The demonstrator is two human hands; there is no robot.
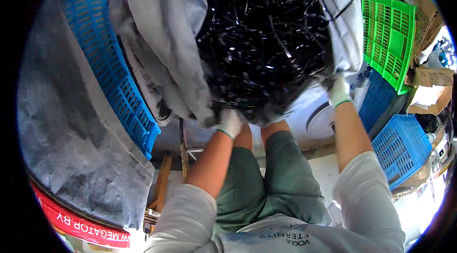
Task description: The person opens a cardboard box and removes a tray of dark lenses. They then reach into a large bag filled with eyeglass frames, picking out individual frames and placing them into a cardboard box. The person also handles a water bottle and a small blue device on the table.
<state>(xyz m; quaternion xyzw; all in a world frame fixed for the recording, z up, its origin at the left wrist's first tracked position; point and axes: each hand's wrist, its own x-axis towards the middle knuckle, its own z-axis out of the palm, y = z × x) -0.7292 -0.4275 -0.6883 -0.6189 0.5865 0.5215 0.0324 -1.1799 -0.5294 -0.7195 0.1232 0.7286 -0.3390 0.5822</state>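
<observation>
In front of me a large grey-white woven sack point(164, 29) gapes wide, filled with a tangle of shiny black plastic strips point(262, 39). My left hand point(230, 123), in a white glove with a green cuff, is closed on the sack's near rim, left of the middle. Farther right, my right hand point(339, 91), gloved the same way, grips the rim at the near right corner. Fabric folds hide the fingertips of both hands. Some strips stick out over the sack's right side.
A long blue plastic crate point(107, 58) stands left of the sack, beside a dark grey fabric-like surface point(81, 124). On the right are a green crate point(389, 36), a light-blue crate point(401, 147) and an opened cardboard box point(432, 89). A red banner point(78, 219) lies at lower left.
</observation>
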